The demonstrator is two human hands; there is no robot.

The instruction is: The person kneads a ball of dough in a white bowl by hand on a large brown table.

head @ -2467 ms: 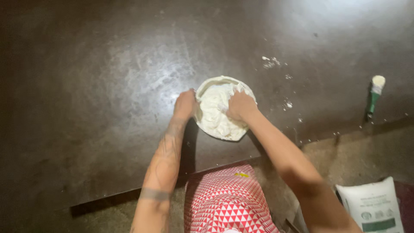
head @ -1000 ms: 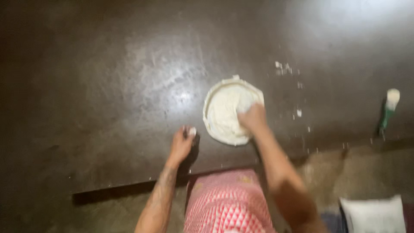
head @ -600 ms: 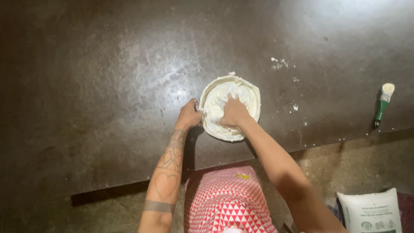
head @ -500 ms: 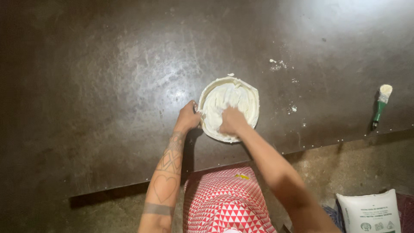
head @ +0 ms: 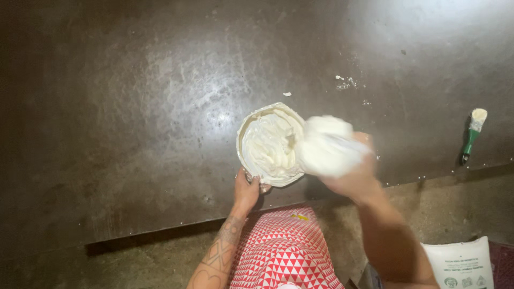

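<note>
My left hand grips the near rim of the white bowl at its 6 o'clock, fingers curled on the edge, while the bowl sits on the dark counter close to its front edge. My right hand is raised at the bowl's 3 o'clock, closed around a blurred lump of pale dough that overlaps the bowl's right rim. A green-handled brush lies well apart, farther out at 3 o'clock.
</note>
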